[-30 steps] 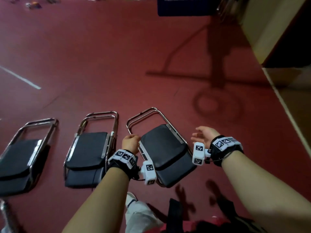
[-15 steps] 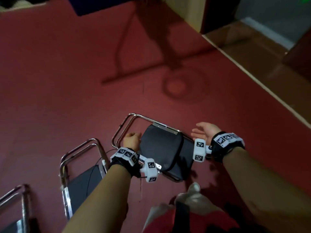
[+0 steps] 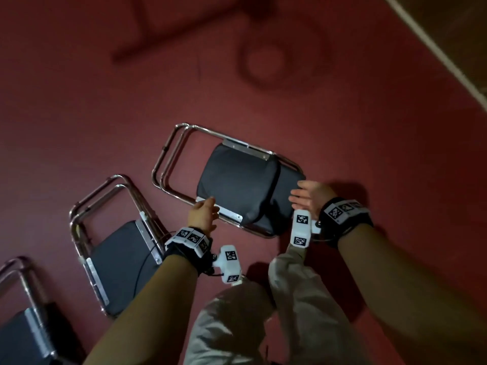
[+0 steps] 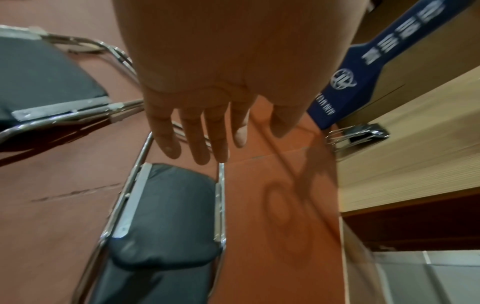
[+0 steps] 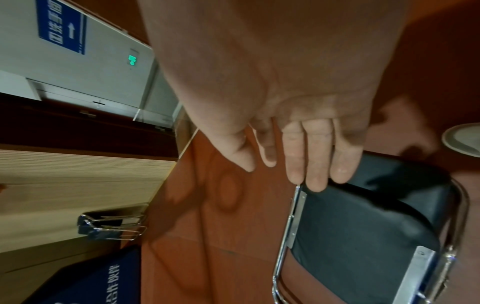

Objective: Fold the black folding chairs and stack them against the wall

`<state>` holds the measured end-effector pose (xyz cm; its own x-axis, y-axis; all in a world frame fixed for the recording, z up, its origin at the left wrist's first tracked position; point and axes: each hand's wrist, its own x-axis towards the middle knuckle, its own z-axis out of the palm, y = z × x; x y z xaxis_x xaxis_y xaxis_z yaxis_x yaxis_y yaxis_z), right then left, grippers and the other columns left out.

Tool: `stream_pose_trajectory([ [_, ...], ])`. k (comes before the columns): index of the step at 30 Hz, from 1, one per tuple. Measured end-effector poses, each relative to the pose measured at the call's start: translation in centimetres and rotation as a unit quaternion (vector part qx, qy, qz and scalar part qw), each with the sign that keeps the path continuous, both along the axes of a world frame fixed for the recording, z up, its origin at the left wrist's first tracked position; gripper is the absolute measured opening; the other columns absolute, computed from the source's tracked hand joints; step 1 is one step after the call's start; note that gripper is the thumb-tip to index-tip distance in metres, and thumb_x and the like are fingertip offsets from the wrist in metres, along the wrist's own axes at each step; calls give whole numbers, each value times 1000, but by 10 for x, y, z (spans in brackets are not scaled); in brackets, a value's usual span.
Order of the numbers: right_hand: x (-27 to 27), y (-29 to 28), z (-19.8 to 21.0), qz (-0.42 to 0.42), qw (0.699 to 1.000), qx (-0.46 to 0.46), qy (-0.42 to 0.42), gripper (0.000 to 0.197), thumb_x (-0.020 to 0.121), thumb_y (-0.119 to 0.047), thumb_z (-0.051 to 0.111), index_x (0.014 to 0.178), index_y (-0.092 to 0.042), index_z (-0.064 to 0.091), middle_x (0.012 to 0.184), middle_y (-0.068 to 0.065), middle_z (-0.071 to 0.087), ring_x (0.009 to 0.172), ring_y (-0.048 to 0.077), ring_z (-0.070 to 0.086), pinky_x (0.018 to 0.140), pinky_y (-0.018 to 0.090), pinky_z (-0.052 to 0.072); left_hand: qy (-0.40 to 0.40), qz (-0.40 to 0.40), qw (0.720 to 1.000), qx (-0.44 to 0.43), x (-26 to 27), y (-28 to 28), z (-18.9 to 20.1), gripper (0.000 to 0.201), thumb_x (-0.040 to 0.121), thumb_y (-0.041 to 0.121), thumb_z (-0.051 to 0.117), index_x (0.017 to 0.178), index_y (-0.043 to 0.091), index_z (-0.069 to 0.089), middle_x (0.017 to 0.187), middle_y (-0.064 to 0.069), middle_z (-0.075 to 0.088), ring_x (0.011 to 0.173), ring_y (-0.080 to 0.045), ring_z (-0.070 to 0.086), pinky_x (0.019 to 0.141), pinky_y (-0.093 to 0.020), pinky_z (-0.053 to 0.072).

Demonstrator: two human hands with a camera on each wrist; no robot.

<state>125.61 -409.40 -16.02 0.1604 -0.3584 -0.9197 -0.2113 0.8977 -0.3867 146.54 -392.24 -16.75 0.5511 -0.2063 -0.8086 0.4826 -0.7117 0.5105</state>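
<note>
We steady the folded chair (image 3: pixel 237 180) between our hands, left hand (image 3: pixel 201 216) fingers straight at its frame, right hand (image 3: pixel 311 197) spread beside its backrest, ready to lift.

Head view count: 3 black chairs on the floor: one (image 3: pixel 237 185) between the hands, a second (image 3: pixel 118 248) to its left, a third (image 3: pixel 21 325) cut off at the bottom-left edge. 2 more folded chairs (image 5: pixel 111 226) against the wall in the right wrist view. 2 hands: left (image 3: pixel 201 216), right (image 3: pixel 309 197). 2 wristbands, one per wrist. 1 shoe (image 5: pixel 462 139). 2 blue signs: wall sign (image 5: pixel 61 25), floor banner (image 4: pixel 384 61).
</note>
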Motion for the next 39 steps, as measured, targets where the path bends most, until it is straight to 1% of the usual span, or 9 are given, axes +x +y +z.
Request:
stream_pose_trajectory([
  [7,11,17,-125,29,999,38,5,17,104,-21,42,93,-18,55,92,6,62,87,23,63,80,36,51,51,-41,996,57,-11,19,-145,35,101,36,52,124,10,56,111,-7,67,97,-23,61,83,-38,42],
  [11,23,40,-220,53,997,48,2,27,105,-21,35,83,-21,50,66,-1,63,60,13,64,52,23,51,55,-50,993,96,-7,47,-249,36,101,33,53,126,8,57,107,-9,65,94,-25,59,83,-39,42],
  [16,31,81,-331,39,999,35,7,24,106,-21,38,87,-18,54,85,6,59,69,17,64,56,28,54,60,-67,990,104,-6,71,-360,33,102,33,50,124,8,57,109,-10,67,90,-24,61,82,-40,45],
  [21,47,88,-421,63,997,28,-19,27,107,-15,32,86,-16,49,85,6,56,77,18,58,70,32,48,51,-26,992,113,6,76,-463,61,93,48,60,136,7,49,109,-10,64,82,-23,65,66,-37,52],
  [26,52,101,-489,15,999,23,-33,28,107,-20,34,85,-14,50,84,10,53,73,25,54,68,36,45,132,41,987,80,5,74,-519,56,94,62,53,104,8,65,85,-8,71,77,-27,68,74,-42,56],
  [29,54,113,-510,-3,1000,12,-20,26,105,-20,36,84,-18,50,82,7,54,65,23,61,63,34,50,156,57,985,36,-1,76,-537,59,90,65,56,102,8,67,72,-12,74,79,-31,70,86,-48,57],
  [33,57,128,-516,-5,1000,-21,1,15,104,-17,39,94,-18,50,81,4,54,82,23,57,86,39,49,170,45,984,36,-2,84,-564,72,76,71,65,109,7,68,86,-16,76,85,-36,73,91,-53,55],
  [36,48,142,-519,-8,1000,-20,-13,20,101,-13,42,84,-22,49,66,-1,53,64,16,51,63,28,45,263,76,962,-24,-10,91,-561,68,87,64,61,118,4,66,104,-16,73,100,-36,69,100,-54,50],
  [39,25,158,-534,-59,997,-20,53,14,98,-13,50,85,-16,56,74,3,60,68,20,58,65,33,47,353,57,932,-62,-23,94,-558,78,82,72,62,130,10,64,122,-13,66,119,-31,60,112,-53,38],
])
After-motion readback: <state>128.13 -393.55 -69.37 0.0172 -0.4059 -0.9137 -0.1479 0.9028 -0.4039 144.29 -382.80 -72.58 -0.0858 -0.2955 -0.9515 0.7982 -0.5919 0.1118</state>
